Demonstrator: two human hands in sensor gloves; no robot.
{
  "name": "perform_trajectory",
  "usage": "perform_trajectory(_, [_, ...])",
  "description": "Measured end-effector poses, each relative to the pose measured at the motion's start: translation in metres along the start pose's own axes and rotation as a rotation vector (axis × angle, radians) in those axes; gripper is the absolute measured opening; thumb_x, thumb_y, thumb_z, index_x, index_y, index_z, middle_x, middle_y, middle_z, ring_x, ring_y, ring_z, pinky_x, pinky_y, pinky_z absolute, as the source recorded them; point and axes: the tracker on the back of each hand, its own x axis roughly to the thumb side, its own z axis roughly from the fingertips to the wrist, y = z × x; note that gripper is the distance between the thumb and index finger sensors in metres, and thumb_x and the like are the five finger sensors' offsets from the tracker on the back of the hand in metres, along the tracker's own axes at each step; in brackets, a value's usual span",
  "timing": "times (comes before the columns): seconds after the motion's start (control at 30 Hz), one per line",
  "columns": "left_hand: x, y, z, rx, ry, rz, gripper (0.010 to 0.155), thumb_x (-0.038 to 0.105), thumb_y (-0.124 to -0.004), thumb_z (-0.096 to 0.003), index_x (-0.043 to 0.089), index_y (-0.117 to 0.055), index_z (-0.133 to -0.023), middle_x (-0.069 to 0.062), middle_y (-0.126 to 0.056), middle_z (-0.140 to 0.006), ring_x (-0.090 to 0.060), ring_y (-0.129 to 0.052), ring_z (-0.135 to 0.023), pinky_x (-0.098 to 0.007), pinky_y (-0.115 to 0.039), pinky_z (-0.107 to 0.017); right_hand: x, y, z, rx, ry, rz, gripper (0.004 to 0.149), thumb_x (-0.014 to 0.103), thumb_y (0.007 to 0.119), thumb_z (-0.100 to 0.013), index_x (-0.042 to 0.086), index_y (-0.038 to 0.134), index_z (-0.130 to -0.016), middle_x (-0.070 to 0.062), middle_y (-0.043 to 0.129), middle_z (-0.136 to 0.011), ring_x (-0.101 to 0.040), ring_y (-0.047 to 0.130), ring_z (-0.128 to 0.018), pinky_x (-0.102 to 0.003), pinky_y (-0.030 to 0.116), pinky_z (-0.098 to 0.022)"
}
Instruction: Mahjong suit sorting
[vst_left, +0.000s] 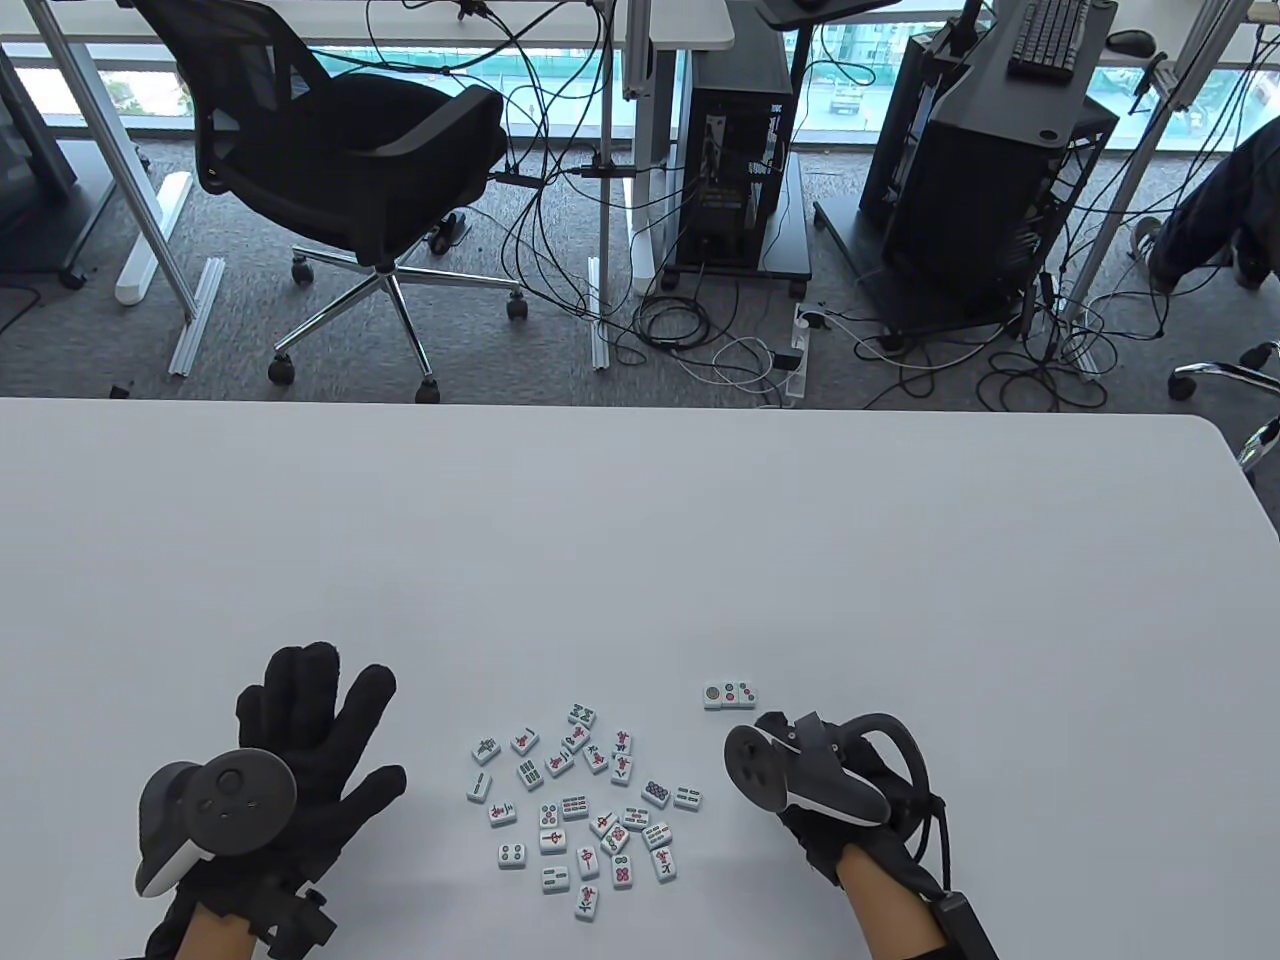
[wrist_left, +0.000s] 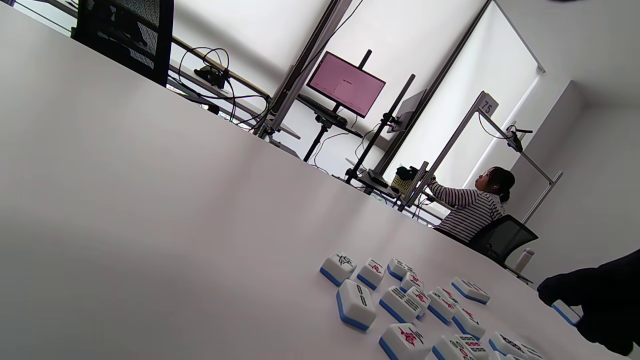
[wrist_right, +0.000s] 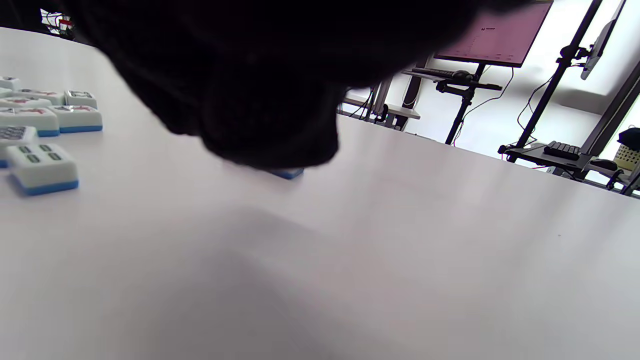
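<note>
While my left hand lies flat on the white table, its gloved fingers are straight and spread wide, touching no tile. It sits well to the left of the loose cluster of mahjong tiles, which lie face up near the table's front edge between my two hands. From the left wrist view I see those tiles from low down: white tops with blue bases, some marked in red, some in dark green.

My right hand is to the right of the cluster, its back and the tracker turned up toward the table camera. Just beyond its fingertips sit two dot tiles, side by side and touching each other, set apart from the cluster. I cannot tell how the right fingers are arranged (the tracker covers them from above, and the right wrist view is mostly filled by the dark glove). Under that glove a sliver of a blue tile base shows against the table, so the fingers are at or on a tile, but whether they pinch it or only touch it I cannot tell.

Across the floor beyond the table stand a black office chair and tangled cables.
</note>
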Motion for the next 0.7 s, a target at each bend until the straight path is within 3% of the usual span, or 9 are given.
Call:
perform_trajectory(0.23, [0.001,-0.002,0.000,-0.010,0.003,-0.009,0.080,0.077,-0.054,-0.0451,0.046,-0.020,-0.111,0.018,0.015,-0.110,-0.014,0.022,-0.105,-0.054,0.009,-0.071,0.005,0.025,0.011,0.065,-0.004,-0.014,0.058,0.035,0.086,-0.036,0.007,0.077,-0.086,0.001,0.099,-0.034,-0.009,0.089,-0.007,-0.026,0.082,-0.004])
perform_trajectory(0.53, [0.002,-0.003,-0.001,-0.021,0.009,-0.014,0.080,0.077,-0.054,-0.0451,0.046,-0.020,-0.111,0.018,0.015,-0.110,-0.015,0.022,-0.105,-0.054,0.009,-0.071,0.015,0.033,0.007,0.067,-0.026,-0.008,0.058,0.035,0.086,-0.036,0.007,0.076,-0.086,0.001,0.099,-0.034,-0.009,0.089,-0.007,-0.026,0.081,-0.004])
perform_trajectory(0.7, [0.002,-0.003,-0.001,-0.029,0.009,-0.010,0.080,0.077,-0.054,-0.0450,0.046,-0.021,-0.111,0.018,0.014,-0.111,-0.015,0.021,-0.106,-0.054,0.009,-0.072,0.014,0.031,0.005,0.137,-0.009,-0.018,0.060,0.034,0.084,-0.038,0.008,0.072,-0.090,0.000,0.099,-0.038,-0.010,0.090,-0.010,-0.027,0.082,-0.007])
